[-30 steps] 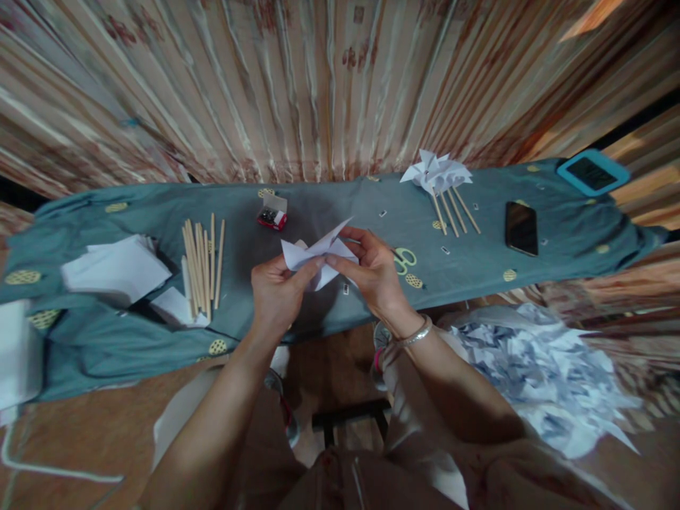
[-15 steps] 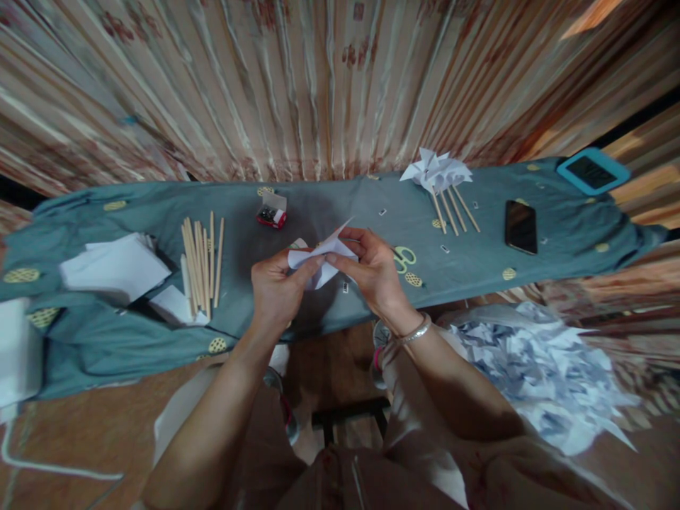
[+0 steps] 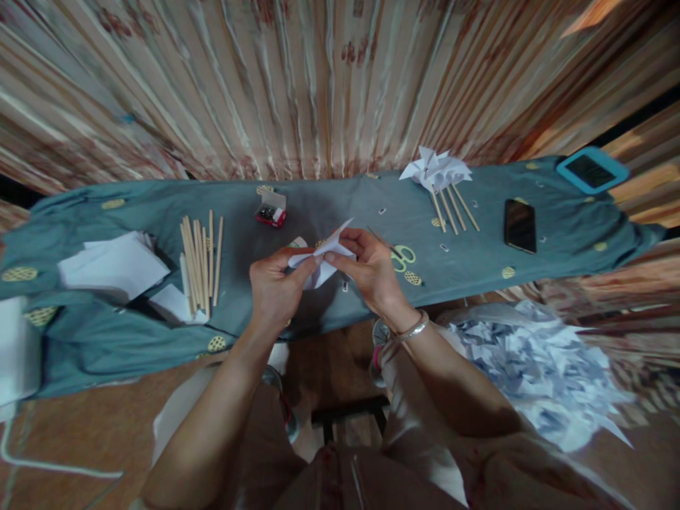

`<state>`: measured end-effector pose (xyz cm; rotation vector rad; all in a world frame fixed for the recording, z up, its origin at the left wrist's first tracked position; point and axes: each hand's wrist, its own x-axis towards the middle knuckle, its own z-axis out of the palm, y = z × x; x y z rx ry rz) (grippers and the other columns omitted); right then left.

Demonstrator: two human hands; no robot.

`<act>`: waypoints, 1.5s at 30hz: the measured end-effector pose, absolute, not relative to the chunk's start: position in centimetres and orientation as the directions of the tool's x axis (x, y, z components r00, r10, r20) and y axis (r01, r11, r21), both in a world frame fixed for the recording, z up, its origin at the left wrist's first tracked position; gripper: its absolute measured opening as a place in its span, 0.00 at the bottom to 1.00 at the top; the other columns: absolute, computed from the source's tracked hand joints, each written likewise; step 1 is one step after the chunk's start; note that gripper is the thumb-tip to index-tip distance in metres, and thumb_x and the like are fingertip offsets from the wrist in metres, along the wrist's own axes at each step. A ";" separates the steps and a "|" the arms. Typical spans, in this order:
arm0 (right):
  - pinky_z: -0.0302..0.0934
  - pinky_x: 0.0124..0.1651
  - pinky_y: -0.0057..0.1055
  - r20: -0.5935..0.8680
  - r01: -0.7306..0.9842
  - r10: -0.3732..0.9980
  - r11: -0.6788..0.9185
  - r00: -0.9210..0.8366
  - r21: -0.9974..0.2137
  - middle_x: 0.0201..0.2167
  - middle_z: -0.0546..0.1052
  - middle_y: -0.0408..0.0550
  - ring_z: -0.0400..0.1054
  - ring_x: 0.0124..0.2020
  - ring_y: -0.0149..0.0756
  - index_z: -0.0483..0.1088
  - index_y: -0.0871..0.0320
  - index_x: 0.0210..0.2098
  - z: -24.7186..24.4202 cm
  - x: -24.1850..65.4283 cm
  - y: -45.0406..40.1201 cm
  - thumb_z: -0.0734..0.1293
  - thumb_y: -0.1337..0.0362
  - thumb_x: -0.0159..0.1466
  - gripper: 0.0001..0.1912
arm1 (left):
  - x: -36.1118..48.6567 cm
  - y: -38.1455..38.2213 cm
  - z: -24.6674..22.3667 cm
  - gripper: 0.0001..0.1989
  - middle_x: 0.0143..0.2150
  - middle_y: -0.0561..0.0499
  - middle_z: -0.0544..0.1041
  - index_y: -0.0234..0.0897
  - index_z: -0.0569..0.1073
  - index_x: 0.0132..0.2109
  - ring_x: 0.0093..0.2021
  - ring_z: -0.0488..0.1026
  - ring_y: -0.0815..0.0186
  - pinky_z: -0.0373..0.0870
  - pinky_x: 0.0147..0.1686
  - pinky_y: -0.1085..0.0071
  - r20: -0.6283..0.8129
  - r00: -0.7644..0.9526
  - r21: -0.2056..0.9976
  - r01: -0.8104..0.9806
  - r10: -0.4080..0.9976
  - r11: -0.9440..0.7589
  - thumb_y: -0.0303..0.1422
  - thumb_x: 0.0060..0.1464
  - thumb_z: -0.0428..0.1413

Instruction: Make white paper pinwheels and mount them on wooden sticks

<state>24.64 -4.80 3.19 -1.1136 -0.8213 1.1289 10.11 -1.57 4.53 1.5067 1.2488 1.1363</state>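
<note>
Both hands hold a white paper pinwheel point(image 3: 336, 244) over the middle of the cloth. My left hand point(image 3: 280, 283) pinches its left side, thumb close to the centre. On the right side my right hand point(image 3: 372, 273) grips the paper, its thumb also pressed near the centre. Whether a pin sits under the thumbs is hidden. Just right of my right hand lie scissors point(image 3: 404, 256) with light green handles. Behind my left hand stands a small open red-and-white box point(image 3: 271, 210) of dark metal pieces. A round item under the paper is mostly covered.
Left on the green cloth point(image 3: 329, 202) are wooden sticks point(image 3: 199, 265) and stacked white paper point(image 3: 114, 265). To the right lie finished pinwheels point(image 3: 436, 170) on sticks, a phone point(image 3: 520, 225) and a blue-framed tablet point(image 3: 593, 171). A bag of folded paper point(image 3: 547, 375) stands below right.
The paper has tilted slightly between my hands, and my right fingers have shifted a little, showing more of the scissors. Both hands keep their hold.
</note>
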 end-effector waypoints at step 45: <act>0.69 0.43 0.35 -0.134 -0.316 0.961 -0.054 0.240 -0.947 0.34 0.80 0.42 0.73 0.33 0.34 0.71 0.55 0.41 4.2 25.2 -4.9 0.80 0.55 0.44 0.28 | 11.2 -1.6 4.3 0.12 0.27 0.52 0.80 0.37 0.80 0.27 0.25 0.72 0.67 0.70 0.29 0.71 -0.232 0.168 0.937 -0.225 0.958 0.266 0.36 0.32 0.70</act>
